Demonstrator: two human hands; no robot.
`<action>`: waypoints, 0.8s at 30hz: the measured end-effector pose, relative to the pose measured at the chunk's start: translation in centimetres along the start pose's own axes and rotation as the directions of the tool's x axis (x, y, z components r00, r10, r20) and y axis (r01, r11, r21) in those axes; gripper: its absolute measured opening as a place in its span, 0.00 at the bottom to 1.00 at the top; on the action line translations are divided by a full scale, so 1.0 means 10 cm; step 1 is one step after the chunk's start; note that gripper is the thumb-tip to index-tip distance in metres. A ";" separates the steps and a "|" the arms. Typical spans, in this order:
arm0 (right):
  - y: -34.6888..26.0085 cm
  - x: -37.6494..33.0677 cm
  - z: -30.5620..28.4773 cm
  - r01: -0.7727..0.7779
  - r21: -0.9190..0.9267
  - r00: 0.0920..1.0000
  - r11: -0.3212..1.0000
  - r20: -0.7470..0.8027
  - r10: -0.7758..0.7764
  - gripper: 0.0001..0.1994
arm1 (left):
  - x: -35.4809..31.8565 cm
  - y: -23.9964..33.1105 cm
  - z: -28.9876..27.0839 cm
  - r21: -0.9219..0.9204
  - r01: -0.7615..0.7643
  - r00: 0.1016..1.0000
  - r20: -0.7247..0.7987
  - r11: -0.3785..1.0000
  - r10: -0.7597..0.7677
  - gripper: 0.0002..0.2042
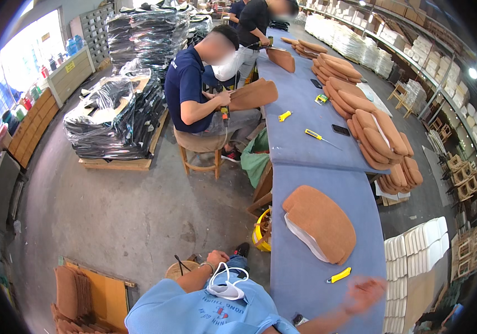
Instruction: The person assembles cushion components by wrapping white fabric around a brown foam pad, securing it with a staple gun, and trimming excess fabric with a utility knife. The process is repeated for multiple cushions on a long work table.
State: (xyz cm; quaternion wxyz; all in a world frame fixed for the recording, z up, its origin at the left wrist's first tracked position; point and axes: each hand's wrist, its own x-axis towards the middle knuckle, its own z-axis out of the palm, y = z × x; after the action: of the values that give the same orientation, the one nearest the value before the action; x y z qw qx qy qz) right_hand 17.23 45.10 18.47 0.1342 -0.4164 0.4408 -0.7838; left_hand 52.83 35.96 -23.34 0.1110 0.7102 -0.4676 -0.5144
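A brown upholstered cushion panel [323, 222] with a white edge showing along its near left side lies on the blue-covered table [300, 298] in front of me. Nearer to me on that table is a yellow utility knife [339, 275]. My right hand [365, 294] is over the table's right edge, beside the knife and apart from it; motion blur smears its fingers. My left hand [218, 257] lies low by my lap, left of the table, its fingers too small to make out. A white face mask [227, 290] with loops rests against my blue shirt.
Across the table's far part lie a yellow-handled screwdriver [322, 138], a phone [340, 129] and stacked brown cushions [375, 136]. A seated co-worker [196, 83] handles a brown panel [253, 94]. A yellow bucket [261, 230] stands beside the table; white padded pieces [417, 250] are stacked right.
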 end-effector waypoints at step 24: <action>1.79 -1.61 0.29 -0.559 -0.458 0.570 0.691 0.393 0.722 0.04 | -1.24 1.97 -0.41 -0.158 -0.554 0.690 0.461 0.817 0.558 0.17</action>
State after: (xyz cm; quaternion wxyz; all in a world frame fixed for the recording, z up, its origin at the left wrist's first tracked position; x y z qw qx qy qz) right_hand 26.62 42.37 -3.74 0.4704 -0.4447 0.6115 -0.4550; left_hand 44.98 33.68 -1.17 0.1422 0.3816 -0.6709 -0.6197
